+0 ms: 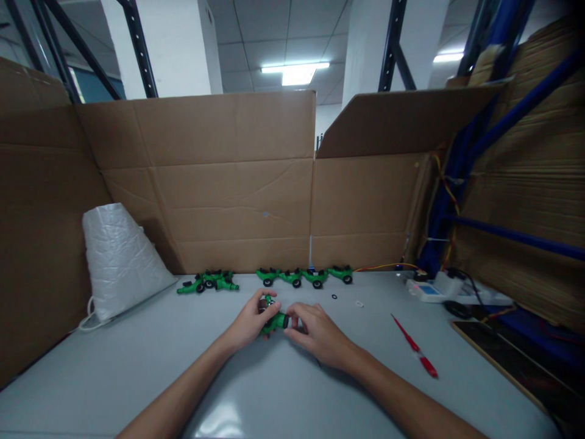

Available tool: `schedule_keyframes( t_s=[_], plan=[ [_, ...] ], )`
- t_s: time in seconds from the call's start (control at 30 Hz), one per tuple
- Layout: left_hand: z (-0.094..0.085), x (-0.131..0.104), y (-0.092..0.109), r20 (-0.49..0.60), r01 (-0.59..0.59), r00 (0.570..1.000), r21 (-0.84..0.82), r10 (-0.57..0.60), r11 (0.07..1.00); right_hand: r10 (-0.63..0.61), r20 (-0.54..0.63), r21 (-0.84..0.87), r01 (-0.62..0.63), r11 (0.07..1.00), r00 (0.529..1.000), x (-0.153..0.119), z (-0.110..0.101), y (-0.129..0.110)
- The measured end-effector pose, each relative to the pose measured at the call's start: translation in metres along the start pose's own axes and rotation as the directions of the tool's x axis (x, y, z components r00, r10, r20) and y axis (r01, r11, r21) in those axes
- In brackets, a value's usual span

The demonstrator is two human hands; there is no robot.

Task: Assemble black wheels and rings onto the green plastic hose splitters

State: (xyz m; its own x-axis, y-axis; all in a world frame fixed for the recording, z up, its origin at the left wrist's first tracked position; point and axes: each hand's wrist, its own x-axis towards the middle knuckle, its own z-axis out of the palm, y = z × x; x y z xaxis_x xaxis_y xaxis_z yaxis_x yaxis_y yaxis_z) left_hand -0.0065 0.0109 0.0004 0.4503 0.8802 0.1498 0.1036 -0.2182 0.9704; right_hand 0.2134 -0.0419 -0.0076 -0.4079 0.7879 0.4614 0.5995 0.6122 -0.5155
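My left hand [252, 322] grips a small green plastic fitting [273, 322], thumb on top, just above the table. The fitting has a black ring-shaped end that points right. At that black end are the bent fingers of my right hand [320, 334], closed in a pinch; whether a small loose part is between them I cannot make out. Behind my hands, similar green fittings with black round ends stand in a row [315, 278]. Another cluster of green fittings [209, 281] lies to the left. A small black ring [334, 296] and a whitish ring [359, 303] lie beyond my right hand.
A red pointed tool [415, 346] lies to the right on the white table [159, 366]. At the back right is a power strip [461, 291] with cables. A white wrapped bag [121, 262] stands at left. Cardboard walls [228, 201] enclose the back and sides.
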Motion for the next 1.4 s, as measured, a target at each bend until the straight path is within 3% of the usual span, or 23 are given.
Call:
schedule_keyframes(
  t_s=[0.67, 1.17, 1.4],
  plan=[
    [0.0002, 0.0004, -0.0004, 0.002, 0.008, 1.0, 0.01, -0.008, 1.0, 0.001, -0.006, -0.017, -0.001, 1.0, 1.0, 0.0003, -0.0034, -0.0054],
    [0.0033, 0.0009, 0.0003, -0.058, -0.048, 0.997, 0.036, 0.05, 0.998, 0.049, 0.0, -0.02, -0.049, 0.999, 0.999, 0.0015, -0.0005, -0.0036],
    [0.0046, -0.0009, 0.0061, -0.078, -0.058, 0.995, 0.03, 0.06, 0.998, 0.051, -0.059, 0.027, -0.05, 0.998, 0.997, -0.0005, -0.0023, -0.0034]
  ],
)
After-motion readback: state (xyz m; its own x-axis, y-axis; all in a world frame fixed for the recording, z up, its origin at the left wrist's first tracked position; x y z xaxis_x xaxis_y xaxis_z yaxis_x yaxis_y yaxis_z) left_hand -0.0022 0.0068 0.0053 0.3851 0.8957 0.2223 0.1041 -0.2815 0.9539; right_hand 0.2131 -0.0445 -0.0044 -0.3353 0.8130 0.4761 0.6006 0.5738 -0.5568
